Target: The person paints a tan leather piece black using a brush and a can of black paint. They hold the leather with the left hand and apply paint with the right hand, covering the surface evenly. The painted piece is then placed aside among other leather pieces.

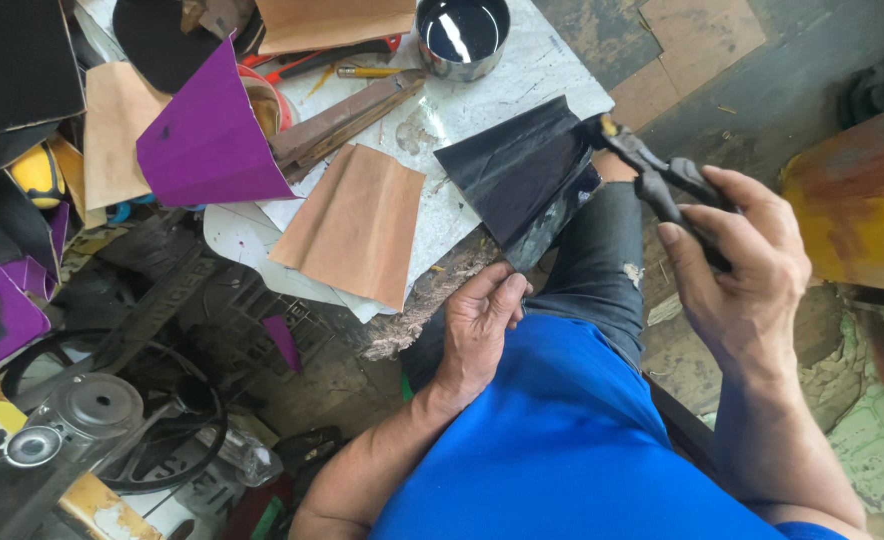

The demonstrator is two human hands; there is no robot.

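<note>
Black leather sheet (522,170) pinched by left hand (477,325); raised right hand (737,265) clenches what looks like pincers (662,175)

On our worktop (552,70), the metal cup (462,35) sits behind the leather sheet (522,175); pincers (662,180) lie right of it.

1. A bright blue short-sleeved cotton shirt (562,440) covers the torso.
2. Faded grey-blue denim jeans (592,270), with a small frayed tear at the knee.
3. Both forearms bare, no gloves.
</note>
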